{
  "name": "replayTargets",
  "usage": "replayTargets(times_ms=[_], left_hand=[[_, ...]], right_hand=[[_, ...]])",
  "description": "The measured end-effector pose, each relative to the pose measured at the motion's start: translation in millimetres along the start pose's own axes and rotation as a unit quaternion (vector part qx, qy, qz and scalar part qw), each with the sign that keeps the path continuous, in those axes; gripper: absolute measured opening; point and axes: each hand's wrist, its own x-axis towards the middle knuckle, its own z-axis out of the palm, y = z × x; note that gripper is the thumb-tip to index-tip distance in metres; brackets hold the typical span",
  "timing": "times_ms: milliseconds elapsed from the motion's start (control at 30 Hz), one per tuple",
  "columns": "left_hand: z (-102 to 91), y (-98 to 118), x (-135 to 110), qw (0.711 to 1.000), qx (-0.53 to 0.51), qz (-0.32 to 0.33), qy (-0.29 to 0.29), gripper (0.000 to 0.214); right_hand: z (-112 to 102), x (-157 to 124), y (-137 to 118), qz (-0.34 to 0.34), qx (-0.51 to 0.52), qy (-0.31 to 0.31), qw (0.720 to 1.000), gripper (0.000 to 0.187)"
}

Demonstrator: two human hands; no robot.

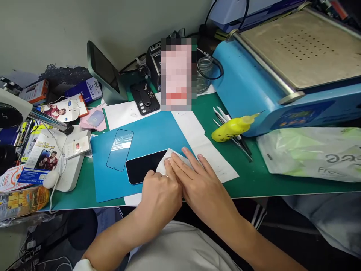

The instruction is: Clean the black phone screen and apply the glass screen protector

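Note:
A dark-screened smartphone (145, 165) with a pale frame lies on the blue mat (113, 188), its right part covered by a white wipe (164, 164). My left hand (162, 190), with a ring on one finger, is curled over the phone's near side, one fingertip meeting the wipe. What its fingers close on is hidden. Flat on the wipe, over the phone's right end, rests my right hand (200, 175), fingers stretched and partly spread. To the left of the phone is a clear black-bordered screen protector (120, 149), lying apart from both hands.
Behind the mat are a black phone case (145, 98) and a tilted device on a stand (105, 71). A yellow squeeze bottle (232, 128) with a needle tip lies on several tools. Farther right are a blue machine (251, 82) and a plastic bag (307, 154). Boxes (42, 162) crowd the left.

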Motion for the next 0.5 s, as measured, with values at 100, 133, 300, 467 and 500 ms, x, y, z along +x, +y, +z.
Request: replayTargets(times_ms=[100,133,300,467,500], left_hand=[[5.2,-1.1,-15.8,0.999,-0.019,0.001,0.048,0.053],[6.5,-2.5,-22.3,0.998,-0.026,-0.005,0.058,0.053],[7.7,-21.0,-57.5,0.997,-0.049,-0.043,0.050,0.055],[8.5,-43.0,-79.9,0.992,-0.069,-0.093,0.048,0.057],[9.4,-46.5,-81.8,0.990,-0.074,-0.103,0.053,0.057]], right_hand=[[-2.7,-9.3,-8.7,-0.001,-0.015,-0.004,1.000,0.045],[-3.6,-11.7,-12.7,-0.004,-0.015,-0.009,1.000,0.044],[-3.0,-10.7,-40.9,-0.045,0.021,-0.018,0.999,0.042],[6.8,5.5,-67.7,-0.092,0.012,-0.024,0.995,0.044],[8.9,9.4,-70.4,-0.098,0.009,-0.029,0.995,0.045]])
